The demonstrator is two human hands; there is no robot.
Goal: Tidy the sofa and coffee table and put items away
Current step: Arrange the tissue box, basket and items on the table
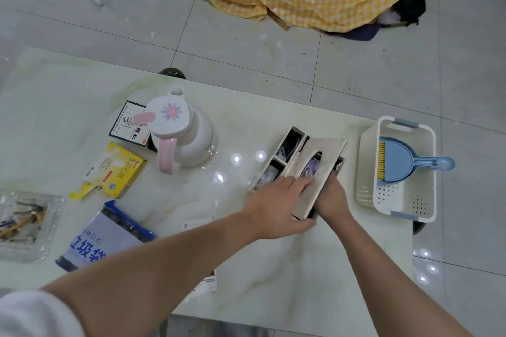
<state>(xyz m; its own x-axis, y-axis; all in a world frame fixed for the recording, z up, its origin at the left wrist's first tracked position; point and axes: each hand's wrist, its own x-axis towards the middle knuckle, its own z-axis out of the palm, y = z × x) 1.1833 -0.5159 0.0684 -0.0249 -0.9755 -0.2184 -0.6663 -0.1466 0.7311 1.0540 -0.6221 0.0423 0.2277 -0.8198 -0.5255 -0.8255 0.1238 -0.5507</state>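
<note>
Hands both on tissue-box organizer (297, 169) near bench (82, 96) right edge: left hand (276, 208) flat over its slotted lid with thumb at near end, right hand (330, 201) gripping its right side. White basket (367, 167) with blue dustpan (402, 163) at right edge; white kettle (180, 131), yellow medicine box (120, 172) toward left.
</note>
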